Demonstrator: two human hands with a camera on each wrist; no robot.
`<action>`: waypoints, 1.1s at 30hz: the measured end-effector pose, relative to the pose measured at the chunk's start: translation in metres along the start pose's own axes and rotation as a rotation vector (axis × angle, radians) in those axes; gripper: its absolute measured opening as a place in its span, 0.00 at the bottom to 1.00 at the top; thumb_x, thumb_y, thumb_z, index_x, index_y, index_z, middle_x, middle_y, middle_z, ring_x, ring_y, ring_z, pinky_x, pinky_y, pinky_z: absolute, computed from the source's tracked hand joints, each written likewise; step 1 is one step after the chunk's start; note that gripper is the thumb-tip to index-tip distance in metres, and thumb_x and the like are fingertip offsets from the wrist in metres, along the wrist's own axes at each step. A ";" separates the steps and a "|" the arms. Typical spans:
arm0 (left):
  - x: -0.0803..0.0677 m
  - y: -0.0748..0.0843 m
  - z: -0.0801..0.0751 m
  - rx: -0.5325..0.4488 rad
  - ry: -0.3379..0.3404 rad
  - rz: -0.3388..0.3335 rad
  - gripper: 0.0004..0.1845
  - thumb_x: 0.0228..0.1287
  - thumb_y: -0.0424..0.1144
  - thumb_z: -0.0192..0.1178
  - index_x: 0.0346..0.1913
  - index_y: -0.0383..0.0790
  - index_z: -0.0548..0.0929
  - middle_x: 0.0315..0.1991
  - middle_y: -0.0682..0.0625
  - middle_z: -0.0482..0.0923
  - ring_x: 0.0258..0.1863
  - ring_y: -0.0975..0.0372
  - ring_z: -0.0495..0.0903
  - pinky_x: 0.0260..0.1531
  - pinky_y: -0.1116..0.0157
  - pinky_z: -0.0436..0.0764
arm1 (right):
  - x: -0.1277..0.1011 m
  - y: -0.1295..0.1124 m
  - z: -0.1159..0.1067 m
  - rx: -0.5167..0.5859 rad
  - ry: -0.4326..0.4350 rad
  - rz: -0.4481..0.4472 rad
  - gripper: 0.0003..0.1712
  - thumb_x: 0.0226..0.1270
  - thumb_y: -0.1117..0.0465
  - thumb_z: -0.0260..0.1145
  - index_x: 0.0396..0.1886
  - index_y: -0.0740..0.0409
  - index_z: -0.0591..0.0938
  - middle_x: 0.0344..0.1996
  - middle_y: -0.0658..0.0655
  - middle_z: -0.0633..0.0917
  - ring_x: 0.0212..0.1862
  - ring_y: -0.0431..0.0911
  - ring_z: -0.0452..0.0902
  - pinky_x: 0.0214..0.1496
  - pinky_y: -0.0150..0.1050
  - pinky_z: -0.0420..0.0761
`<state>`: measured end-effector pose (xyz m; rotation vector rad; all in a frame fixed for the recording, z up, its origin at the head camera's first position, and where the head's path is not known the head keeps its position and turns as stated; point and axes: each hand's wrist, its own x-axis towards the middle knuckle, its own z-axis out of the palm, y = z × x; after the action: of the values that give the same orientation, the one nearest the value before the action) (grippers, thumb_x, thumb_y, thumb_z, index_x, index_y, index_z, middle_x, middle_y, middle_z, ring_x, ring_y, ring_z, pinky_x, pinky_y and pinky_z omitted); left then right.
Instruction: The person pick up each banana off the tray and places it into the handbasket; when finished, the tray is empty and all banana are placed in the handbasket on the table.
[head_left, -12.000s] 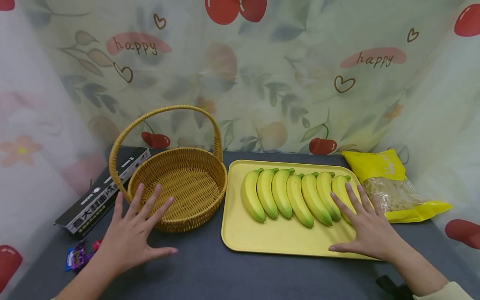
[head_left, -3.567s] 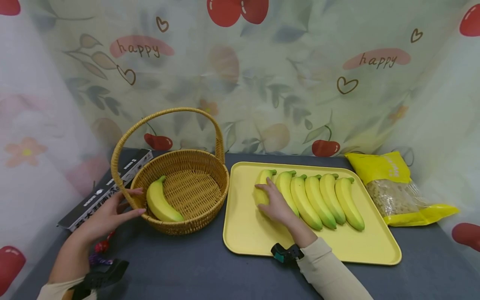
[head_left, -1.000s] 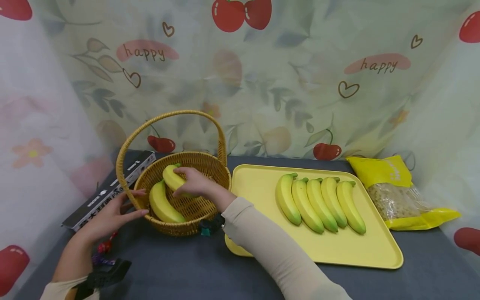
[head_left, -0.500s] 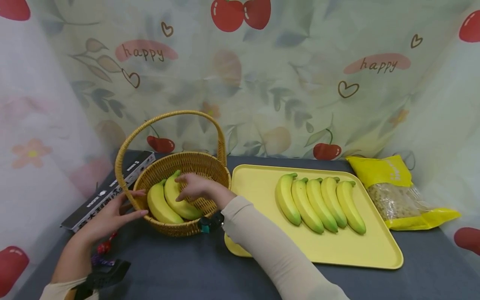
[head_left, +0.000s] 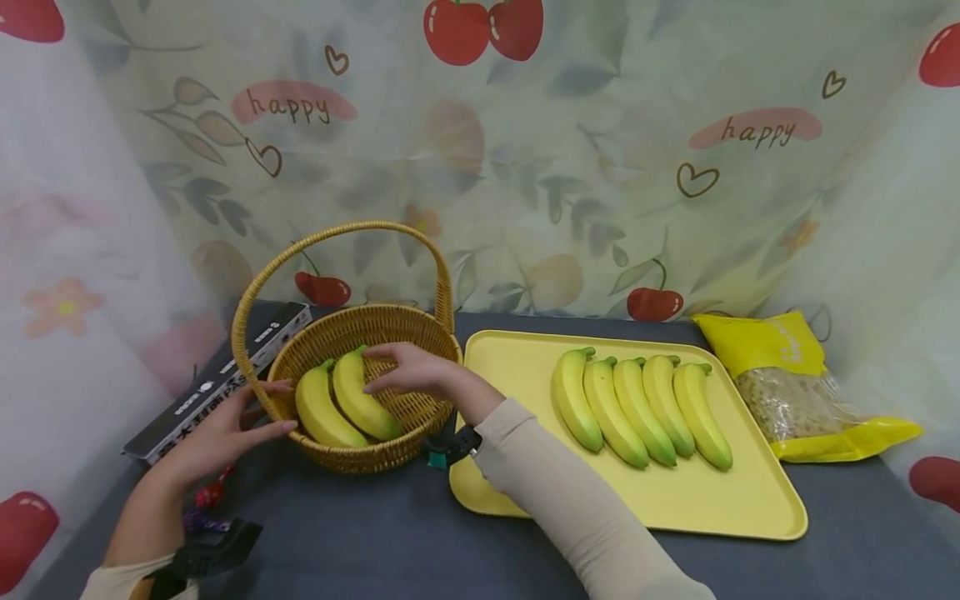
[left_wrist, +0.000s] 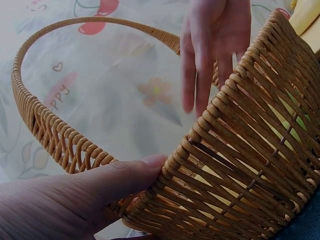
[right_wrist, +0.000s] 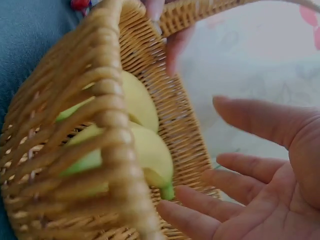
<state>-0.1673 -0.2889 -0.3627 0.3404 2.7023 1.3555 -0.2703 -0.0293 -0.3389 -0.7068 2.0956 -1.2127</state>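
Observation:
The wicker basket (head_left: pixel 405 408) stands left of centre with two bananas (head_left: pixel 366 400) side by side inside. My left hand (head_left: pixel 221 429) holds its left rim by the handle's foot; in the left wrist view the thumb (left_wrist: pixel 125 175) presses on the woven rim. Above the basket's right part, my right hand (head_left: pixel 412 371) has its fingers spread and carries nothing. The right wrist view shows those fingers (right_wrist: pixel 200 210) relaxed, close to the stem of the nearer banana (right_wrist: pixel 152 155). Several more bananas (head_left: pixel 615 412) lie in a row on the yellow tray (head_left: pixel 510 467).
A long black box (head_left: pixel 217 379) lies behind the left hand. Small red and purple wrapped pieces (head_left: pixel 208 496) are beside the left forearm. A yellow bag with a clear window (head_left: pixel 795 392) leans at the tray's right. A printed curtain (head_left: pixel 525 167) closes off the back.
Two bananas have gone from the tray into the basket. The right hand set the second beside the first, let go and drew back slightly right. Lately the left hand stays at the rim.

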 end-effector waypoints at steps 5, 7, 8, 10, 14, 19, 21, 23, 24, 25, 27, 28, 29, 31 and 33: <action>0.000 0.000 0.000 0.001 0.002 -0.001 0.31 0.66 0.43 0.56 0.64 0.27 0.61 0.66 0.29 0.56 0.64 0.34 0.59 0.58 0.38 0.67 | -0.028 0.002 -0.011 -0.049 0.037 -0.096 0.37 0.61 0.56 0.66 0.70 0.50 0.63 0.70 0.52 0.63 0.70 0.51 0.59 0.66 0.44 0.71; 0.000 0.000 0.001 0.001 0.001 0.000 0.31 0.66 0.43 0.56 0.64 0.27 0.61 0.66 0.29 0.56 0.64 0.34 0.58 0.58 0.38 0.67 | -0.039 0.004 -0.016 -0.033 0.049 -0.118 0.37 0.61 0.56 0.66 0.69 0.49 0.63 0.70 0.51 0.63 0.71 0.50 0.58 0.67 0.44 0.70; 0.000 0.000 0.001 0.000 0.001 -0.001 0.31 0.66 0.43 0.56 0.64 0.28 0.61 0.66 0.29 0.56 0.64 0.34 0.58 0.58 0.38 0.67 | -0.045 0.006 -0.019 -0.026 0.054 -0.126 0.37 0.61 0.57 0.66 0.69 0.49 0.63 0.70 0.50 0.63 0.71 0.50 0.58 0.67 0.44 0.70; 0.000 0.001 0.001 0.002 0.001 0.000 0.31 0.66 0.42 0.56 0.64 0.28 0.60 0.66 0.29 0.56 0.64 0.34 0.58 0.58 0.38 0.67 | -0.057 0.010 -0.025 -0.020 0.064 -0.139 0.37 0.61 0.57 0.66 0.70 0.48 0.63 0.70 0.50 0.63 0.71 0.50 0.58 0.68 0.45 0.69; 0.000 0.000 0.001 0.004 0.007 0.000 0.30 0.66 0.42 0.56 0.64 0.27 0.60 0.66 0.29 0.57 0.64 0.34 0.58 0.58 0.37 0.66 | -0.081 0.020 -0.037 -0.002 0.079 -0.161 0.38 0.62 0.58 0.65 0.70 0.48 0.62 0.70 0.50 0.62 0.72 0.51 0.55 0.70 0.48 0.66; 0.000 0.000 0.001 0.002 0.003 -0.003 0.30 0.67 0.42 0.56 0.64 0.28 0.61 0.67 0.28 0.56 0.64 0.34 0.58 0.58 0.37 0.66 | -0.108 0.037 -0.049 -0.029 0.138 -0.165 0.40 0.63 0.55 0.65 0.72 0.47 0.58 0.73 0.52 0.57 0.75 0.51 0.47 0.74 0.52 0.56; 0.000 0.000 0.001 -0.001 -0.001 -0.005 0.30 0.67 0.42 0.56 0.64 0.28 0.61 0.67 0.28 0.56 0.64 0.33 0.58 0.58 0.37 0.67 | -0.119 0.044 -0.053 -0.099 0.192 -0.150 0.41 0.63 0.51 0.64 0.73 0.47 0.56 0.74 0.52 0.53 0.75 0.50 0.43 0.74 0.54 0.53; 0.001 0.001 0.001 -0.005 -0.003 -0.004 0.30 0.67 0.42 0.56 0.64 0.28 0.61 0.67 0.28 0.55 0.64 0.33 0.58 0.58 0.38 0.67 | -0.129 0.052 -0.056 -0.173 0.255 -0.121 0.44 0.62 0.47 0.64 0.73 0.48 0.54 0.74 0.51 0.50 0.75 0.51 0.41 0.73 0.57 0.53; 0.001 0.001 0.001 -0.007 -0.003 -0.004 0.30 0.66 0.42 0.56 0.64 0.28 0.61 0.67 0.28 0.55 0.64 0.33 0.57 0.58 0.38 0.67 | -0.134 0.057 -0.057 -0.205 0.287 -0.101 0.45 0.62 0.45 0.63 0.73 0.48 0.53 0.75 0.51 0.48 0.75 0.51 0.40 0.73 0.58 0.53; 0.001 0.001 0.001 -0.007 -0.002 -0.002 0.30 0.66 0.42 0.56 0.64 0.28 0.61 0.67 0.28 0.55 0.65 0.33 0.57 0.58 0.38 0.67 | -0.138 0.062 -0.059 -0.230 0.317 -0.083 0.46 0.61 0.44 0.63 0.74 0.48 0.53 0.75 0.51 0.47 0.75 0.52 0.40 0.72 0.59 0.54; 0.001 0.001 0.001 -0.008 0.000 0.001 0.29 0.66 0.41 0.56 0.64 0.28 0.61 0.67 0.29 0.55 0.65 0.34 0.57 0.58 0.37 0.66 | -0.145 0.073 -0.063 -0.256 0.372 -0.042 0.47 0.60 0.42 0.63 0.74 0.47 0.52 0.75 0.51 0.44 0.75 0.54 0.39 0.71 0.61 0.54; 0.001 0.001 0.001 -0.009 0.000 0.002 0.29 0.66 0.41 0.56 0.63 0.28 0.62 0.67 0.29 0.55 0.65 0.34 0.56 0.58 0.37 0.65 | -0.147 0.079 -0.064 -0.257 0.398 -0.022 0.48 0.60 0.42 0.64 0.74 0.47 0.52 0.75 0.52 0.43 0.75 0.55 0.38 0.71 0.62 0.53; 0.001 0.001 0.001 -0.011 -0.001 0.001 0.29 0.66 0.41 0.56 0.63 0.28 0.62 0.67 0.29 0.55 0.65 0.34 0.56 0.58 0.36 0.65 | -0.150 0.085 -0.066 -0.257 0.423 -0.004 0.48 0.60 0.41 0.64 0.74 0.48 0.52 0.75 0.52 0.43 0.75 0.56 0.38 0.71 0.62 0.53; 0.001 0.000 0.001 -0.010 -0.003 0.001 0.29 0.66 0.41 0.56 0.64 0.28 0.61 0.68 0.29 0.55 0.65 0.33 0.56 0.58 0.36 0.65 | -0.153 0.098 -0.070 -0.254 0.467 0.029 0.48 0.59 0.42 0.64 0.74 0.49 0.52 0.75 0.54 0.42 0.75 0.58 0.39 0.70 0.63 0.53; 0.001 0.000 0.001 -0.008 -0.005 0.001 0.29 0.67 0.41 0.56 0.64 0.28 0.61 0.67 0.29 0.55 0.65 0.33 0.56 0.58 0.36 0.65 | -0.156 0.109 -0.072 -0.239 0.508 0.060 0.48 0.59 0.43 0.65 0.74 0.49 0.53 0.75 0.56 0.42 0.74 0.59 0.40 0.70 0.63 0.53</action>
<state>-0.1680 -0.2880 -0.3634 0.3447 2.6924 1.3628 -0.2340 0.1684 -0.3703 -0.4611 2.6924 -1.2120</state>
